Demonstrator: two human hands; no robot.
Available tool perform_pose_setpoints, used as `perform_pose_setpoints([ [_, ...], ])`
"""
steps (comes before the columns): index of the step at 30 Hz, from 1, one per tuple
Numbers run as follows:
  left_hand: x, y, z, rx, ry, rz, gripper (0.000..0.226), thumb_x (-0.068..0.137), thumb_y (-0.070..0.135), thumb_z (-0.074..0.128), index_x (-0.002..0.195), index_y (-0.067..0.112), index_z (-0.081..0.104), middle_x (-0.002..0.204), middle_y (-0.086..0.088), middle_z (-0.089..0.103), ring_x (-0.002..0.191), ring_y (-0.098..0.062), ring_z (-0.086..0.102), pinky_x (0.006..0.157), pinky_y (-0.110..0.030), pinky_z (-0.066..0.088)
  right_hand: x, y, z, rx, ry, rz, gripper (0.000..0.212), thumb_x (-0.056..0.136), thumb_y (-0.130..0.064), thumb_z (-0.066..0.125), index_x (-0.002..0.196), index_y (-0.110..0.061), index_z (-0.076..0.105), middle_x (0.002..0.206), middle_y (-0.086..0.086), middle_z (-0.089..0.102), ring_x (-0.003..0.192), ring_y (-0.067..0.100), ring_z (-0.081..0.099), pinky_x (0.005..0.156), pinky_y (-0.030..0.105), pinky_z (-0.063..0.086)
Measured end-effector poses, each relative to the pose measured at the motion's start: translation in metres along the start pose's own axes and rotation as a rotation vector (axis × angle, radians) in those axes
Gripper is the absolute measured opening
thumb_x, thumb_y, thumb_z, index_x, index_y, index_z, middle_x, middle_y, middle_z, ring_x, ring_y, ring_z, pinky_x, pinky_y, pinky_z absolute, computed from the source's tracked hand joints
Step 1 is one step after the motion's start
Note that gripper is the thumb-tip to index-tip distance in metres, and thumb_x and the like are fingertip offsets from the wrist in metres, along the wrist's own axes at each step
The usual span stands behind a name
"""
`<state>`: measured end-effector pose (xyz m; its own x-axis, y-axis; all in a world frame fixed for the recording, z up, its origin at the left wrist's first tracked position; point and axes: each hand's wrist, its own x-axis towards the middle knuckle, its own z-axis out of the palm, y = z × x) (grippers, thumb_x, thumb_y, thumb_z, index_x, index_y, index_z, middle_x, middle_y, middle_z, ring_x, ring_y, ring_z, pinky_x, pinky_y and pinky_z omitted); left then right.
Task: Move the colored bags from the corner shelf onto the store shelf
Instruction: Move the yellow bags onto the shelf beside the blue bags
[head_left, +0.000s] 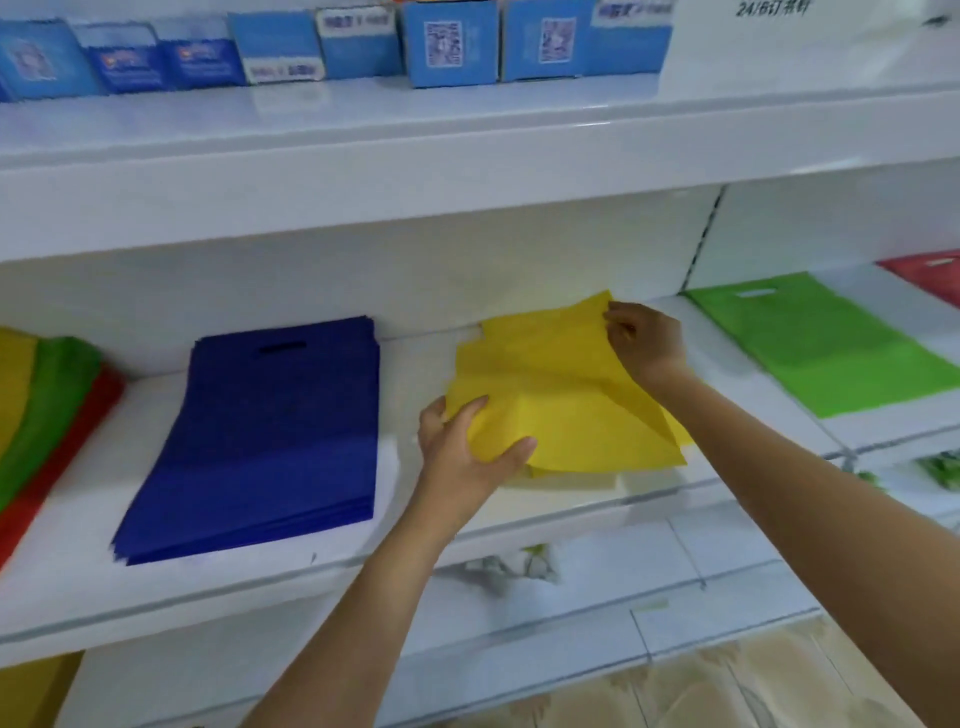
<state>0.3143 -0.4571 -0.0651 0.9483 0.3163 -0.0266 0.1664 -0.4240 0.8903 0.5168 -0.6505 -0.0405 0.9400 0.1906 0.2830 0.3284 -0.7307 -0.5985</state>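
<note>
Both hands work a stack of yellow bags (561, 395) lying on the white store shelf (291, 582). The left hand (462, 447) has its grip closed on the stack's near left corner, thumb on top and fingers curled at the edge. The right hand (644, 343) pinches the far right corner, lifting it slightly. A blue bag stack (270, 441) lies flat just left, apart from the yellow. Green bags (826, 343) lie on the adjoining shelf at right, with red bags (930, 278) beyond.
</note>
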Motion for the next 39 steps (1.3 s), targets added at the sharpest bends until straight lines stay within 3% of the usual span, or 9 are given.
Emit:
perform_pose_setpoints([
  [4,0.006,0.008,0.052,0.245,-0.153,-0.007,0.104,0.075,0.061,0.075,0.156,0.020,0.024,0.156,0.003,-0.001,0.145,-0.010,0.001,0.113,-0.023,0.014,0.019,0.058,-0.002,-0.025,-0.099,0.032,0.034,0.095,-0.015,0.056,0.127,-0.005,0.062,0.144,0.006,0.050,0.122,0.026,0.055,0.105,0.029,0.037],
  [8,0.014,0.009,0.071,0.450,-0.127,-0.039,0.112,0.072,0.064,0.076,0.158,0.025,0.015,0.158,-0.007,-0.006,0.146,-0.025,0.001,0.117,-0.034,0.015,0.036,0.081,0.006,-0.049,-0.199,-0.003,0.042,0.097,-0.017,0.055,0.136,-0.003,0.053,0.151,0.006,0.040,0.132,0.025,0.046,0.111,0.027,0.030],
  [12,0.018,0.006,0.079,0.545,-0.107,-0.049,0.109,0.072,0.064,0.076,0.157,0.032,0.016,0.160,-0.009,-0.009,0.146,-0.031,0.002,0.120,-0.044,0.016,0.050,0.089,0.009,-0.032,-0.278,-0.020,0.051,0.096,-0.017,0.056,0.144,-0.004,0.042,0.155,0.003,0.034,0.103,0.022,0.061,0.096,0.019,0.036],
  [16,0.023,0.012,0.086,0.507,-0.122,-0.058,0.099,0.080,0.054,0.075,0.157,0.030,0.018,0.162,-0.011,-0.015,0.150,-0.028,-0.004,0.120,-0.042,0.018,0.064,0.093,0.010,-0.091,-0.320,-0.034,0.055,0.097,-0.020,0.054,0.147,-0.004,0.037,0.160,0.003,0.020,0.125,0.027,0.051,0.106,0.030,0.035],
  [22,0.026,0.023,0.093,0.500,-0.138,-0.063,0.083,0.089,0.042,0.070,0.157,0.027,0.024,0.164,-0.013,-0.003,0.151,-0.027,0.001,0.117,-0.033,0.018,0.072,0.091,0.016,-0.165,-0.480,0.008,0.074,0.096,-0.035,0.055,0.155,-0.015,0.015,0.163,0.001,-0.002,0.144,0.030,0.026,0.112,0.041,0.033],
  [25,0.026,0.024,0.093,0.540,-0.159,-0.063,0.092,0.086,0.051,0.069,0.158,0.031,0.015,0.165,-0.013,-0.010,0.152,-0.029,-0.007,0.123,-0.039,0.009,0.072,0.083,0.020,-0.390,-0.444,-0.002,0.080,0.094,-0.051,0.050,0.155,-0.021,0.009,0.163,0.006,-0.003,0.146,0.037,0.013,0.117,0.055,0.015],
  [27,0.023,0.024,0.088,0.544,-0.160,-0.041,0.099,0.084,0.061,0.067,0.158,0.034,0.008,0.165,-0.010,-0.016,0.151,-0.028,-0.015,0.123,-0.045,0.005,0.069,0.070,0.023,-0.445,-0.421,-0.011,0.081,0.093,-0.058,0.045,0.155,-0.023,0.006,0.162,0.008,-0.004,0.148,0.037,0.005,0.117,0.057,0.009],
  [30,0.015,0.022,0.070,0.441,-0.089,0.018,0.091,0.088,0.058,0.063,0.159,0.033,0.010,0.165,-0.004,-0.015,0.152,-0.019,-0.015,0.124,-0.041,0.008,0.063,0.031,0.035,-0.349,-0.390,-0.152,0.079,0.095,-0.055,0.045,0.155,-0.019,0.011,0.163,0.009,0.000,0.148,0.033,0.006,0.119,0.049,0.014],
  [39,-0.026,-0.013,-0.073,0.286,0.408,0.008,0.069,0.094,0.043,0.063,0.154,0.031,0.031,0.164,0.008,0.014,0.149,-0.009,0.016,0.114,-0.027,0.034,0.024,-0.171,0.112,-0.096,-0.362,-0.601,0.070,0.097,-0.049,0.044,0.154,-0.018,0.018,0.162,0.002,0.011,0.148,0.022,0.013,0.119,0.041,0.021],
])
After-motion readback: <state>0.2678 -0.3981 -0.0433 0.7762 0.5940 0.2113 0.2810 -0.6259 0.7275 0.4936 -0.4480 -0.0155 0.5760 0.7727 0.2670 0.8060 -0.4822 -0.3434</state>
